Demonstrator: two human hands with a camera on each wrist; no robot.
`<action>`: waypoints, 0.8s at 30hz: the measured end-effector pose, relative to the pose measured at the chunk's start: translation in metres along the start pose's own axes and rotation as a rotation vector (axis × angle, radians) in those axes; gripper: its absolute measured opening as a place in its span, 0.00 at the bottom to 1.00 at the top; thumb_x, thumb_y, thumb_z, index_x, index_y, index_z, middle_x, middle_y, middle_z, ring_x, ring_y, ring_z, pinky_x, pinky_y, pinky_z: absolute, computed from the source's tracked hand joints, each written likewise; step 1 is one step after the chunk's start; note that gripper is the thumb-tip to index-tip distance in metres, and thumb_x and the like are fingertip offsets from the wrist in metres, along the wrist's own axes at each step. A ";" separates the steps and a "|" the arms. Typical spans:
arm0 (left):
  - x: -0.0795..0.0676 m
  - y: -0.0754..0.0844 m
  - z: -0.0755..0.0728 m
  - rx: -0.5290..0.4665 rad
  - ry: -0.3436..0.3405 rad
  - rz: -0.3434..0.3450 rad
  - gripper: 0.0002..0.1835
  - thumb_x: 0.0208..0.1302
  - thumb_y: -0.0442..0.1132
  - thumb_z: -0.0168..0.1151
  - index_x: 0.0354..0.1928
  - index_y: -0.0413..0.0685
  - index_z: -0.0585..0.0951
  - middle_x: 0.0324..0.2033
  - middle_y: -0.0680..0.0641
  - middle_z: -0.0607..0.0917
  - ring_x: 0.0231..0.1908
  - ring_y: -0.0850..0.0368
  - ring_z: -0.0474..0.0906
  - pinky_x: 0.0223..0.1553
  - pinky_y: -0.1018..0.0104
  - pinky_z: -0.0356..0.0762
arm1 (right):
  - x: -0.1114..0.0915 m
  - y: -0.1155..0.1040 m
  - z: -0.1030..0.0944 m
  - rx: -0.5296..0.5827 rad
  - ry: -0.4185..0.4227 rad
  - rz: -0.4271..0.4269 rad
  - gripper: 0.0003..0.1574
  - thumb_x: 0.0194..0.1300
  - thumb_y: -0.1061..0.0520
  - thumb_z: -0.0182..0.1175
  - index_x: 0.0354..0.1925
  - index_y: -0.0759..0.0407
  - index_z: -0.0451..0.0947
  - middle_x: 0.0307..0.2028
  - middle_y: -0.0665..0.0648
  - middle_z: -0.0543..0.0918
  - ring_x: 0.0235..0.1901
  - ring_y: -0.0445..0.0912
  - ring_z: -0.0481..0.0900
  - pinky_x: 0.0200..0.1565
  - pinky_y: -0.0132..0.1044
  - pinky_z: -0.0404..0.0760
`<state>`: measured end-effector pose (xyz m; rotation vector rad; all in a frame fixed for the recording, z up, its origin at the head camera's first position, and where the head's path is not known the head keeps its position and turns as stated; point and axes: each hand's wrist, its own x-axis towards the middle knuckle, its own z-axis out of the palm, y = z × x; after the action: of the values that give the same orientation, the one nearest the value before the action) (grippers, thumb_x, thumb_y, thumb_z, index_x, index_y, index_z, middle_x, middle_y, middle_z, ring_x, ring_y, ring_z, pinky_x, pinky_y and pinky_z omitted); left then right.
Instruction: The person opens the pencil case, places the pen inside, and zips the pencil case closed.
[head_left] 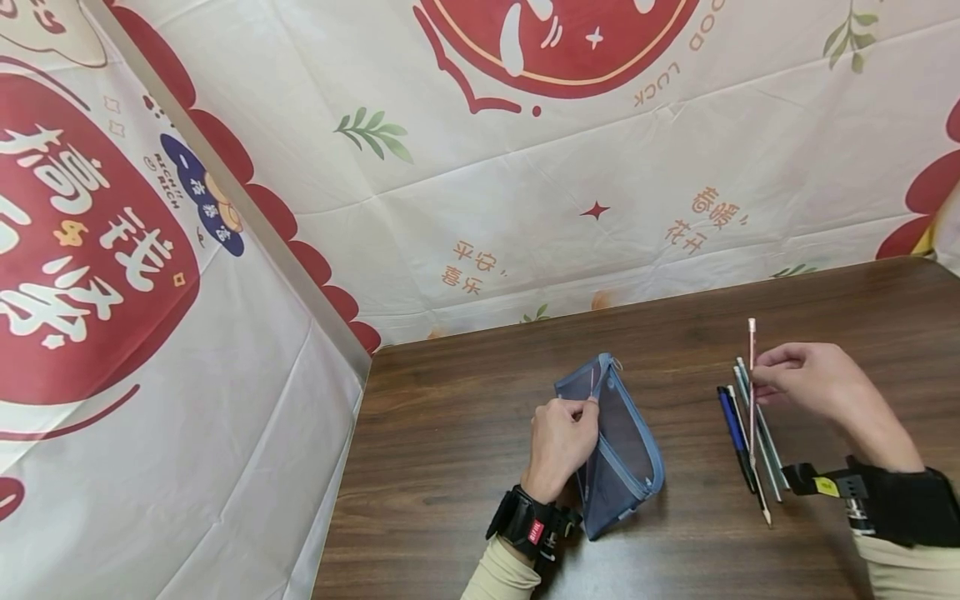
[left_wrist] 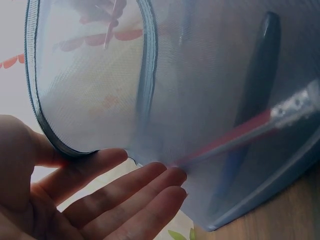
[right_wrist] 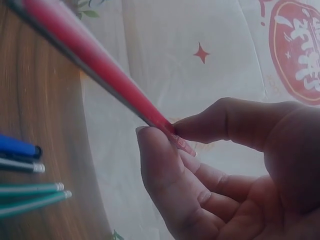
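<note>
My left hand (head_left: 558,446) grips the edge of a blue mesh pencil pouch (head_left: 587,500), thumb and forefinger at its zip rim. The zip edges stand spread apart. Through the mesh in the left wrist view show a red pencil (left_wrist: 235,136) with a silvery end and a dark pen (left_wrist: 260,75). To the right, my right hand (head_left: 821,383) pinches a pink-red pencil (head_left: 752,337) between thumb and fingertips, above several loose pens and pencils. In the right wrist view the held pencil (right_wrist: 95,60) slants past the fingertips.
Below the right hand lie a blue pen (head_left: 729,412), teal pencils (head_left: 769,454) and a pencil with a bare sharpened tip (head_left: 763,504). The dark wooden table (head_left: 442,433) meets a printed white cloth (head_left: 525,250) at the back; another hanging cloth (head_left: 247,417) borders its left side.
</note>
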<state>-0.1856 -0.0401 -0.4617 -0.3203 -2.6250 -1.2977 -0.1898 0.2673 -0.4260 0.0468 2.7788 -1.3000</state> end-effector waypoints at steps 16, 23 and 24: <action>0.000 0.000 0.000 0.003 -0.006 -0.005 0.30 0.67 0.47 0.52 0.05 0.52 0.62 0.03 0.54 0.56 0.01 0.66 0.45 0.07 0.73 0.44 | 0.000 -0.016 0.013 0.030 0.056 -0.089 0.27 0.67 0.50 0.55 0.46 0.77 0.72 0.28 0.63 0.87 0.25 0.45 0.85 0.27 0.32 0.82; 0.000 0.000 0.001 -0.003 -0.005 -0.002 0.30 0.67 0.47 0.53 0.05 0.52 0.63 0.03 0.54 0.56 0.01 0.66 0.45 0.07 0.73 0.44 | -0.001 -0.022 0.019 0.123 0.046 -0.099 0.25 0.67 0.55 0.55 0.47 0.80 0.70 0.29 0.65 0.87 0.25 0.45 0.85 0.26 0.30 0.83; 0.000 0.000 0.001 -0.003 -0.005 -0.001 0.30 0.67 0.47 0.53 0.05 0.52 0.63 0.03 0.54 0.56 0.01 0.66 0.45 0.07 0.73 0.44 | -0.001 -0.023 0.019 0.136 0.044 -0.096 0.25 0.67 0.56 0.55 0.48 0.81 0.69 0.30 0.65 0.87 0.25 0.45 0.85 0.26 0.30 0.83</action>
<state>-0.1856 -0.0398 -0.4626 -0.3226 -2.6281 -1.3027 -0.1893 0.2380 -0.4210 -0.0522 2.7560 -1.5268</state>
